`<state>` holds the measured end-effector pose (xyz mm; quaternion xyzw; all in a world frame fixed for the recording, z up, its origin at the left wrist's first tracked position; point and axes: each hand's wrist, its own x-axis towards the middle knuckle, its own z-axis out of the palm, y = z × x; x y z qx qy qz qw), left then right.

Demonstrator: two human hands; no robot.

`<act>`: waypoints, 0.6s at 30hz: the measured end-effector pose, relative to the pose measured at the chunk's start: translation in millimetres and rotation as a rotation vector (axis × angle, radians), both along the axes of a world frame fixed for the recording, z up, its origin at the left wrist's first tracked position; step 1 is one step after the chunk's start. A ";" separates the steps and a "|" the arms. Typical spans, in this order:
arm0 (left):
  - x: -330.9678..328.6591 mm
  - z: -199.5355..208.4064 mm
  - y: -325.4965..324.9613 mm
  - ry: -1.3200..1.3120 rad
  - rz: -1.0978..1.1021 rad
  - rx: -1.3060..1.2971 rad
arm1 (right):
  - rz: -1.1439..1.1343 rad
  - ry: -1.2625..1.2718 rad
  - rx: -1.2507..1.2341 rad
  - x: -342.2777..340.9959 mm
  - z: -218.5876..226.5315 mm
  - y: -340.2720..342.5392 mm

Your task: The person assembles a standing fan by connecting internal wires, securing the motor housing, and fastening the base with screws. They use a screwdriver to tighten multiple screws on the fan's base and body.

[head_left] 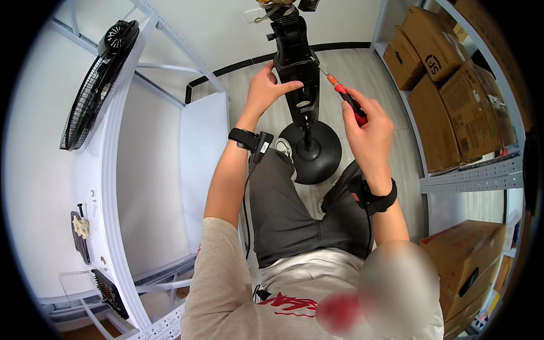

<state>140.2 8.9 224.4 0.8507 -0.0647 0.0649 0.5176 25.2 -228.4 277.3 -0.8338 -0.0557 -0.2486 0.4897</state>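
While your left hand (265,92) grips the side of the black housing (300,85), its thumb across the front and its fingers curled partly out of sight, your right hand (371,133) holds a red-and-black screwdriver (352,105) by the handle. The screwdriver's shaft slants up toward the housing's right side; you cannot tell whether the tip touches. The housing stands upright in front of you, above a round black base (326,168) on the floor. To your left, a black fan (90,105) lies on a white shelf (105,175).
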 end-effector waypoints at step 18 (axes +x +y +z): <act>-0.6 -13.6 -10.4 -0.119 0.191 0.034 | 0.042 -0.048 0.087 -27.7 12.7 -35.7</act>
